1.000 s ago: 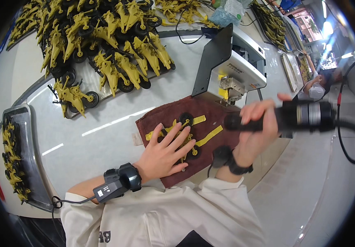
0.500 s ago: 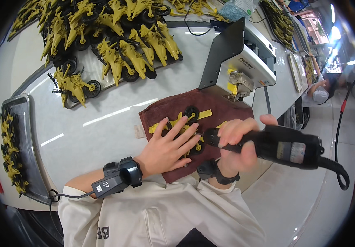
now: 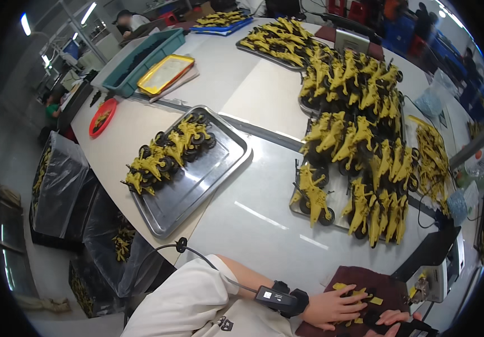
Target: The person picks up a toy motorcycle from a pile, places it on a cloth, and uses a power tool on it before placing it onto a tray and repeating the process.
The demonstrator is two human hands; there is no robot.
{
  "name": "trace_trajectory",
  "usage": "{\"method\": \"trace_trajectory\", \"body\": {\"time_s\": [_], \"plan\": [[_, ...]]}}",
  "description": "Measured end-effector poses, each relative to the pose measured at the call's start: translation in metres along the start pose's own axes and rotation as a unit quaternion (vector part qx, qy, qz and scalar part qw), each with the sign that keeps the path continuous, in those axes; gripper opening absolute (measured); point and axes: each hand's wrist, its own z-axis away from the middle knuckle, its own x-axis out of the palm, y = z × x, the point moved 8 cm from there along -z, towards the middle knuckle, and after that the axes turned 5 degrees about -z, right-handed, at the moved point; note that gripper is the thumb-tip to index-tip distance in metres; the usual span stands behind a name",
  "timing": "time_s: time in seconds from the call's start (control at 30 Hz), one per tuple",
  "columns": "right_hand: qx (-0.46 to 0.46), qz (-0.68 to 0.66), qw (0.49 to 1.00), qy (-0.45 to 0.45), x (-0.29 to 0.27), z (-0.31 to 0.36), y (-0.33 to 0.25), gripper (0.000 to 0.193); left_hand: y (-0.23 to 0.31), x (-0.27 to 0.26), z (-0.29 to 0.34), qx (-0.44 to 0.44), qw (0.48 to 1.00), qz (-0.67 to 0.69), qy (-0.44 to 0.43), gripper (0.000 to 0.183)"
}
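Observation:
My left hand (image 3: 336,309) lies with fingers spread over a small yellow-and-black toy motorcycle (image 3: 356,292), pressing it against a maroon cloth (image 3: 372,276). Much of that toy is hidden under the fingers. My right hand (image 3: 391,318), close to the lower edge, is wrapped round a black electric screwdriver (image 3: 417,328). Its front end points left toward the toy; the tip cannot be made out. Beyond the cloth, one toy motorcycle (image 3: 313,194) lies at the near-left corner of a large group of similar toys (image 3: 360,146).
A metal tray (image 3: 219,163) on the left bears a row of toy motorcycles. A black-and-white machine (image 3: 430,281) stands right of the cloth. Farther off are a teal bin (image 3: 124,84), a yellow tray (image 3: 166,73) and a red dish (image 3: 103,117). Plastic-lined crates (image 3: 62,191) stand at left.
The view has swung left and up, so the hands now sit at the lower right. My left hand stays spread over the toy, and my right hand still grips the screwdriver.

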Motion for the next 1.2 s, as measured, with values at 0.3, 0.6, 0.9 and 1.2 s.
{"method": "trace_trajectory", "body": {"time_s": [0.3,0.6,0.9,1.2], "plan": [[0.013,-0.063,0.997,0.046,-0.020,0.006,-0.005,0.015,0.007,-0.005,-0.007,0.002,0.999,0.032,-0.009,0.074],[0.030,-0.004,0.999,0.014,-0.026,0.005,0.013,0.063,-0.010,-0.011,-0.009,-0.063,0.985,-0.086,-0.133,0.053],[0.042,0.013,0.999,-0.030,-0.047,0.002,0.012,0.083,-0.007,-0.004,-0.022,-0.064,0.984,-0.065,-0.154,0.062],[0.056,-0.104,0.991,-0.062,-0.042,0.000,0.013,0.093,-0.007,-0.003,-0.020,-0.059,0.984,-0.057,-0.156,0.061]]}}
